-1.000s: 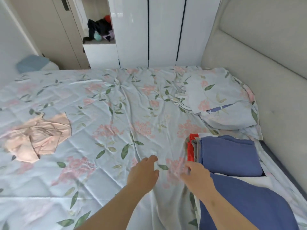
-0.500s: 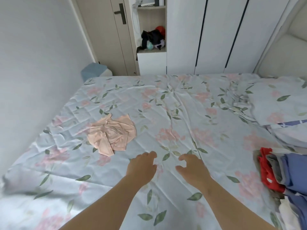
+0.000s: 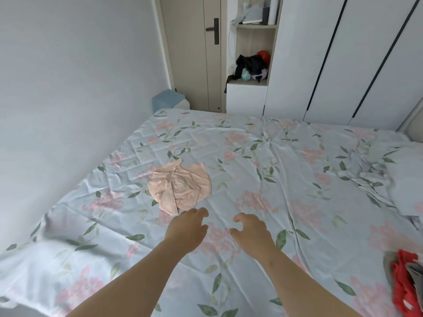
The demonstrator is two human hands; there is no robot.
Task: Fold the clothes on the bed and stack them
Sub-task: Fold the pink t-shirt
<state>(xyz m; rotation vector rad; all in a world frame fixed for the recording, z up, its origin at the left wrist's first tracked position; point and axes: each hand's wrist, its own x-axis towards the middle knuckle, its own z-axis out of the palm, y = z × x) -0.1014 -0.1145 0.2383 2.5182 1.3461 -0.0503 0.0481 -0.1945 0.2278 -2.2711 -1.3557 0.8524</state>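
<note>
A crumpled pale pink garment (image 3: pixel 180 185) lies on the floral bed sheet (image 3: pixel 263 179), left of the middle. My left hand (image 3: pixel 186 229) hovers just below and right of it, fingers loosely curled, holding nothing. My right hand (image 3: pixel 250 232) is beside it over bare sheet, fingers also loosely curled and empty. At the right edge the end of a stack of folded clothes (image 3: pixel 406 284) shows, with red and grey layers; most of the stack is out of frame.
A grey wall (image 3: pixel 68 110) runs along the bed's left side. Beyond the foot stand a door (image 3: pixel 199 53), a shelf niche with dark clothes (image 3: pixel 251 65) and white wardrobes (image 3: pixel 343 58). A floral pillow (image 3: pixel 402 179) lies at the right.
My view has swung left, away from the folded stack toward the pink garment. Both hands have moved left with it and now sit close to the garment.
</note>
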